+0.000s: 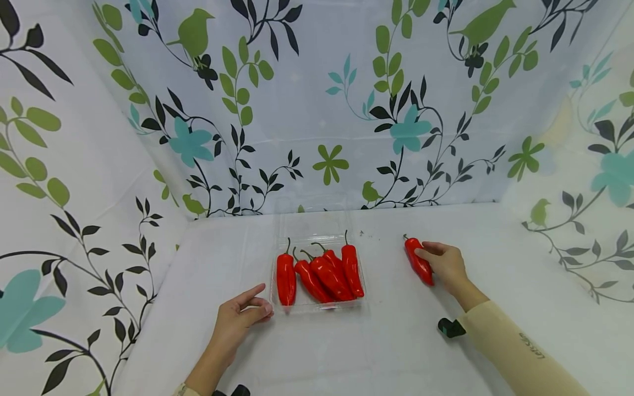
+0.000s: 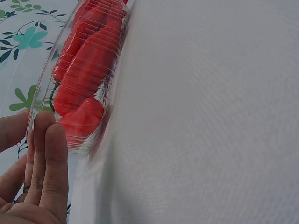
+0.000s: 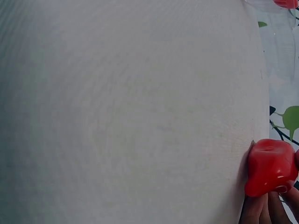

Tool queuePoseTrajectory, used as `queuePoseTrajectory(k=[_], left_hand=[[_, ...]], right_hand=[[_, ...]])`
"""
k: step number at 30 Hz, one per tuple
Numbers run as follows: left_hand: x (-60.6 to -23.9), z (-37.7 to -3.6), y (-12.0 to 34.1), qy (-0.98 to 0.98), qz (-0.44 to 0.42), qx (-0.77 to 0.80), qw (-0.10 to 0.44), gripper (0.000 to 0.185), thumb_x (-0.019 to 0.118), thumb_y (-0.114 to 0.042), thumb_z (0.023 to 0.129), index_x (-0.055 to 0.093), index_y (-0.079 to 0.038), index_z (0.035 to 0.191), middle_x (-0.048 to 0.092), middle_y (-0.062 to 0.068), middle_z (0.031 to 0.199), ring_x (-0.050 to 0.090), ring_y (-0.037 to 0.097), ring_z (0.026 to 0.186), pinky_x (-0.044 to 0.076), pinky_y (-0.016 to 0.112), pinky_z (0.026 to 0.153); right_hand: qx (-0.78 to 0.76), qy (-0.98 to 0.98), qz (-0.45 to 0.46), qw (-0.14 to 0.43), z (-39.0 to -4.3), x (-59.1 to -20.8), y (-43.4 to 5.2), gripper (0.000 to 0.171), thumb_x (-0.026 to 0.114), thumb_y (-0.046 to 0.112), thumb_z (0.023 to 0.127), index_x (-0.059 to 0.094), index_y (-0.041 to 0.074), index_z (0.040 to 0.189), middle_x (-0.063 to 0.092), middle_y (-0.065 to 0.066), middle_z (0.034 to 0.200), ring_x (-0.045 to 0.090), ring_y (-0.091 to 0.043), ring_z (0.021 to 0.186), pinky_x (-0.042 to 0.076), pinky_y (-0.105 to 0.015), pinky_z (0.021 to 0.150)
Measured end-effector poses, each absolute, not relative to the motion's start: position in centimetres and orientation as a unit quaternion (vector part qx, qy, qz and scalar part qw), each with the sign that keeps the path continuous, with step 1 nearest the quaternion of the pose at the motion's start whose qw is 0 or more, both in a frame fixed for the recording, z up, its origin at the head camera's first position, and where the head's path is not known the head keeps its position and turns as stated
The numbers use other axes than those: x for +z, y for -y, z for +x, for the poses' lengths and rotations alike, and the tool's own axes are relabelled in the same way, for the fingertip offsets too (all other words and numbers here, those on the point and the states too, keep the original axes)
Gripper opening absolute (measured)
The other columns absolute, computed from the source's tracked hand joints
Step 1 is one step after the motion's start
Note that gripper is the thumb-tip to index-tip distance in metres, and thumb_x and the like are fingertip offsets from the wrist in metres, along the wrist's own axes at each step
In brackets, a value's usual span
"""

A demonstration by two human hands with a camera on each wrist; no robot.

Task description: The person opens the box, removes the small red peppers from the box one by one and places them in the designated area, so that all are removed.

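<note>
In the head view, a clear plastic container [image 1: 317,309] holds several long red peppers [image 1: 331,279] with dark stems. My left hand [image 1: 242,316] is at its front left corner, fingers nearly straight. The left wrist view shows those fingertips [image 2: 56,135] right at the container's end wall, with peppers visible through the ribbed side. Off to the right of the container, my right hand [image 1: 448,267] pinches a single red pepper [image 1: 417,259] between thumb and fingers, its stem pointing away from me. The right wrist view shows this pepper's blunt, lobed end [image 3: 271,168], the fingers beneath it.
A white cloth [image 1: 317,357] covers the table. The container's clear lid [image 1: 312,224] stands open behind the peppers. A leaf-and-bird patterned sheet [image 1: 297,110] hangs at the back and both sides. A dark wrist-worn device [image 1: 451,328] juts out by my right sleeve.
</note>
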State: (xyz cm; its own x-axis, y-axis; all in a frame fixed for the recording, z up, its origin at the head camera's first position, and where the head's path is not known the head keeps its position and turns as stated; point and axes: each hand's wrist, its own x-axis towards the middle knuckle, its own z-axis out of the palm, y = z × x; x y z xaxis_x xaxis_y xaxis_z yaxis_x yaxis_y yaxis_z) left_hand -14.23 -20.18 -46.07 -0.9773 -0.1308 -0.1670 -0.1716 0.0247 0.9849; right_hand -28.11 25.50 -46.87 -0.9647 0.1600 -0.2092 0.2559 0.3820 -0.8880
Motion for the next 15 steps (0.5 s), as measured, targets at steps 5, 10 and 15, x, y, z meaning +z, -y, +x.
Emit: queuePoseTrajectory(k=[5, 10, 15], left_hand=[[-46.12, -14.24, 20.25, -0.715, -0.106, 0.691, 0.016, 0.053, 0.075, 0.000, 0.089, 0.059, -0.001, 0.140, 0.066, 0.015, 0.099, 0.073, 0.028, 0.089, 0.062, 0.035, 0.082], [-46.10, -14.22, 20.22, -0.716, -0.107, 0.690, 0.016, 0.053, 0.075, -0.001, 0.090, 0.059, -0.002, 0.140, 0.066, 0.015, 0.099, 0.073, 0.028, 0.089, 0.062, 0.035, 0.082], [-46.09, -14.22, 20.17, -0.716, -0.106, 0.690, 0.015, 0.052, 0.074, 0.000, 0.090, 0.059, -0.001, 0.140, 0.066, 0.015, 0.099, 0.073, 0.028, 0.089, 0.062, 0.035, 0.082]], right_hand=[[-0.531, -0.838, 0.123, 0.038, -27.94, -46.85, -25.52, 0.061, 0.063, 0.035, 0.101, 0.046, 0.002, 0.150, 0.043, -0.024, 0.150, 0.041, -0.042, 0.135, 0.051, -0.052, 0.103], [-0.526, -0.840, 0.127, 0.035, -27.85, -46.79, -25.57, 0.060, 0.063, 0.033, 0.101, 0.047, 0.002, 0.149, 0.041, -0.025, 0.151, 0.039, -0.044, 0.136, 0.051, -0.053, 0.101], [-0.527, -0.837, 0.139, 0.032, -27.82, -46.65, -25.61, 0.060, 0.064, 0.034, 0.100, 0.046, 0.004, 0.150, 0.039, -0.025, 0.152, 0.037, -0.045, 0.137, 0.052, -0.055, 0.100]])
